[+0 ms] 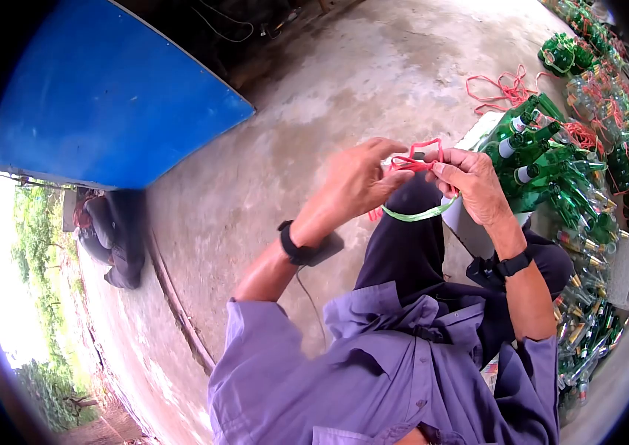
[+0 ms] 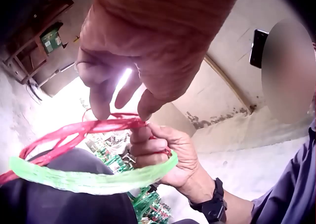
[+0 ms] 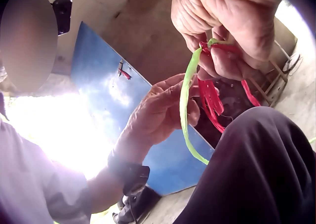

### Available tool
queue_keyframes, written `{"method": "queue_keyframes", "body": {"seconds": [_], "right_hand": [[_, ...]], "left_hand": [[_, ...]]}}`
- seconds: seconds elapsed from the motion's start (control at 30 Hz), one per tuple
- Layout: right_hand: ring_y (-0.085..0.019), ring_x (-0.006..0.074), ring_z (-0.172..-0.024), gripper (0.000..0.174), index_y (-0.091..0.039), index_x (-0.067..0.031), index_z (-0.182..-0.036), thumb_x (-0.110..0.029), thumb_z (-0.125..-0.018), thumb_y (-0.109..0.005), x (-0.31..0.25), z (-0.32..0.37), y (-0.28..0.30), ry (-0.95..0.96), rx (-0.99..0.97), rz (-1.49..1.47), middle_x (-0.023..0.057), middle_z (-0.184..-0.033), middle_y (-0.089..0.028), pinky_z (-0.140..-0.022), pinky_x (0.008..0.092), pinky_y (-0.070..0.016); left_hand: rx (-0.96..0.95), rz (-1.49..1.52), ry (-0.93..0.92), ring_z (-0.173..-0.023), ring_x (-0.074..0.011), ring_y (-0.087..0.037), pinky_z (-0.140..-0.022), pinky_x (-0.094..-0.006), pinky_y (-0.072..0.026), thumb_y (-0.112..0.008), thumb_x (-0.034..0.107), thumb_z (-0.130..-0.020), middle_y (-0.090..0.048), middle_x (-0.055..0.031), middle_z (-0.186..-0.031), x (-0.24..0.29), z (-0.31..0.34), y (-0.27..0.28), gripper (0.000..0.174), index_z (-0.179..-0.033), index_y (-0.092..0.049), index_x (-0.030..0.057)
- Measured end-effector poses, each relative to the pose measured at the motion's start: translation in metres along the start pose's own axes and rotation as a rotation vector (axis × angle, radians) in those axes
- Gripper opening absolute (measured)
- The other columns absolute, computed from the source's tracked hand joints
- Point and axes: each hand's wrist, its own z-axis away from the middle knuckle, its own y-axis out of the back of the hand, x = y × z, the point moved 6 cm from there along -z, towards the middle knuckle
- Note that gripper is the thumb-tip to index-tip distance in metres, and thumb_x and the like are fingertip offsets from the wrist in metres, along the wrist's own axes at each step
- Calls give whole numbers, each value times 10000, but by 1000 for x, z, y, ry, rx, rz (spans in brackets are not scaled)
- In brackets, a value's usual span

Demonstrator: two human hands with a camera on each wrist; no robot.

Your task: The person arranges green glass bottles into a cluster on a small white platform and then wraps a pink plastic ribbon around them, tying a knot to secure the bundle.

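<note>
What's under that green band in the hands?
A knee in dark trousers lies under the green band, which the right hand pinches with red string; the left hand pinches the string too. A white object beside the knee is mostly covered.

Right hand [image 3: 232, 31] pinches green band [image 3: 185, 100], red band [image 3: 210, 98]; left hand [image 3: 158, 113] alongside

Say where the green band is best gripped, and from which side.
Probably its sagging middle, pinched across the flat width from below. The green band hangs as a slack strip there, free of the red string; higher up, the right hand pinches it with the string, and the left hand pinches the string.
</note>
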Motion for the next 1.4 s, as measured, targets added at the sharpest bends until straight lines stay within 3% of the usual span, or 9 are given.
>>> {"method": "queue_keyframes", "body": {"seconds": [0.3, 0.37, 0.67, 0.77, 0.83, 1.07, 1.27, 1.33, 1.4], "right_hand": [[-435, 35, -603, 230, -657, 67, -1048, -24, -848, -588, 6, 10, -2, -42, -94, -211, 24, -781, -605, -538, 185, -338], [-426, 33, -601, 257, -650, 72, -1049, -16, -814, -596, 9, 10, -1, -59, -125, -262, 37, -801, -612, -537, 179, -334], [-393, 29, -556, 277, -623, 40, -1007, -69, -753, -632, 26, 10, -2, -141, -264, -522, 52, -802, -593, -511, 165, -298], [-415, 24, -558, 223, -622, 19, -994, -104, -810, -647, 30, 9, -2, -137, -241, -568, 49, -803, -598, -513, 163, -323], [-464, 25, -581, 198, -643, 16, -1013, -126, -875, -647, 32, 8, 2, -138, -49, -564, 33, -802, -620, -521, 153, -350], [-550, 54, -697, 153, -720, 16, -985, -76, -884, -650, 43, 3, 12, -43, 233, -395, 1, -784, -656, -637, 186, -422], [-564, 95, -983, 134, -736, 12, -956, -11, -843, -669, 37, 10, 11, 176, 183, -298, 84, -1128, -635, -755, 220, -428], [-539, 124, -1100, 140, -732, 19, -961, 13, -836, -670, 39, 13, 12, 164, 134, -233, 99, -1294, -553, -807, 237, -449], [-543, 136, -1108, 138, -730, 24, -961, 12, -839, -668, 38, 17, 12, 194, 133, -180, 101, -1298, -551, -831, 245, -458]], "left_hand": [[-137, 513, 238, -633, -69, -543, -564, -252, -462, -686, 83, -863, -677, -10, -773, -13, 3, -41, 146, -987, -701, 8], [-279, 595, 476, -614, -43, -521, -533, -225, -432, -685, 88, -873, -645, 20, -736, -11, 6, -39, 96, -925, -722, 16], [-271, 525, 458, -574, -43, -527, -502, -219, -434, -656, 93, -886, -620, 11, -673, -8, 6, -40, 116, -889, -725, 0], [-279, 524, 472, -580, -51, -554, -497, -225, -456, -641, 90, -894, -631, 5, -681, -5, 6, -39, 123, -882, -718, -5], [-290, 552, 479, -577, -54, -561, -492, -227, -461, -629, 84, -898, -640, -3, -688, -4, 6, -41, 120, -904, -709, -5], [-281, 625, 551, -516, -80, -577, -464, -232, -458, -543, 81, -940, -688, -85, -733, -14, 12, -50, 158, -1037, -612, -23], [-217, 934, 627, -437, -110, -556, -417, -228, -427, -507, 81, -962, -701, -160, -767, -22, 19, -57, 136, -1002, -559, -39], [-207, 961, 630, -437, -112, -558, -411, -222, -425, -499, 75, -963, -700, -165, -771, -24, 20, -60, 132, -991, -557, -40], [-197, 988, 632, -438, -114, -561, -405, -216, -424, -491, 68, -963, -699, -169, -776, -24, 20, -62, 129, -980, -556, -42]]}}
